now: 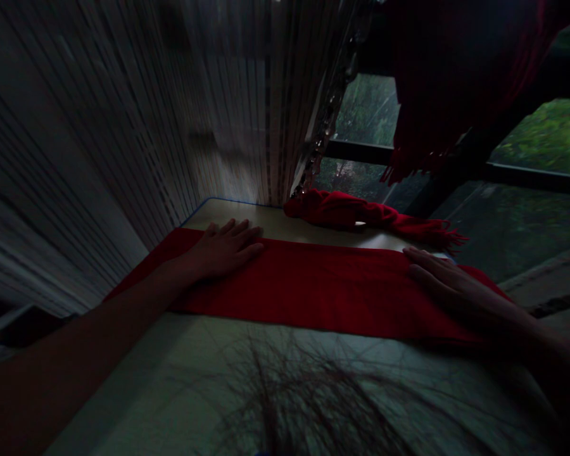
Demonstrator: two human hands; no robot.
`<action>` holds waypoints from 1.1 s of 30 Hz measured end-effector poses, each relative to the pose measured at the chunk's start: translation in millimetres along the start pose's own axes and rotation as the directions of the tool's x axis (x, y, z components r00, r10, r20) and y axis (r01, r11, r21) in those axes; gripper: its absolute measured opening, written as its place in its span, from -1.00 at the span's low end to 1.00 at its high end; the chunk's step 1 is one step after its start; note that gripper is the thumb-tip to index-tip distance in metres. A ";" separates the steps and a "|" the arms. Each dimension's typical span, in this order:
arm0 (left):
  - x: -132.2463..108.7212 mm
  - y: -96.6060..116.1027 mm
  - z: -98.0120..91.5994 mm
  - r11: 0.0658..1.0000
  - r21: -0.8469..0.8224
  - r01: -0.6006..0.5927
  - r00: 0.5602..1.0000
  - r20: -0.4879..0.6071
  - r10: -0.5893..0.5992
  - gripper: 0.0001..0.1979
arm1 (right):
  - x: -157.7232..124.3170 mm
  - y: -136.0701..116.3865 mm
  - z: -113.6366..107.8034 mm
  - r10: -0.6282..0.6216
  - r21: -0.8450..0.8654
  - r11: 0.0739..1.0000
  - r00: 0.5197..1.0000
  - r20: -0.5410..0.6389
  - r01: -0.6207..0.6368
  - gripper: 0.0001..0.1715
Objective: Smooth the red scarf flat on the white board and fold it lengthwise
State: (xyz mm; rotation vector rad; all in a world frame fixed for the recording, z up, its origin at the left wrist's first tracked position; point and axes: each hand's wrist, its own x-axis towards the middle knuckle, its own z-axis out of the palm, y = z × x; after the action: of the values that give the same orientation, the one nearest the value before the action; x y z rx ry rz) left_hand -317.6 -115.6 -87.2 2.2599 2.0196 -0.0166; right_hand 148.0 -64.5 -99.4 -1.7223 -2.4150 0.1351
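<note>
Presently, red cloth [313,285] lies as a flat strip crosswise on the pale desk [161,380]. Left hand [228,248] rests palm down near the cloth's left end, fingers spread past its far edge; grip released. Right hand [449,278] lies on the right part, fingers straight and together; grip likewise released, nothing grasped. Beyond the cloth, a bunched, fringed red scarf [332,209] along the desk's far side. String curtain [237,114] at left; window [534,142] at right, dark red fabric [437,95] hanging before it. Loose hair [289,399] in the foreground.

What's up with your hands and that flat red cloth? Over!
Left hand open on red cloth; right hand open at its other end. Cloth laid flat across pale table. Bunched red scarf beyond; loose hair across the view.
</note>
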 end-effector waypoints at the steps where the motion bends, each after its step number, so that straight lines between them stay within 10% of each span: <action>1: 0.1 -0.2 0.2 1.000 -0.002 -0.001 1.000 0.000 0.001 -0.30 | 0.1 -0.3 0.0 0.001 -0.001 1.000 1.000 0.001 -0.001 -0.08; 33: 1.7 -4.1 4.8 1.000 -0.008 -0.018 1.000 -0.015 0.017 -0.26 | 0.8 10.6 6.9 -0.088 -0.048 0.995 0.996 -0.029 0.087 -0.18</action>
State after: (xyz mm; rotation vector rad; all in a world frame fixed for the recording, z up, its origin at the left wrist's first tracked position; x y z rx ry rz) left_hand -321.1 -113.8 -92.4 2.2795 2.0033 0.0100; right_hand 156.3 -60.1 -108.0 -1.6208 -2.4847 0.0404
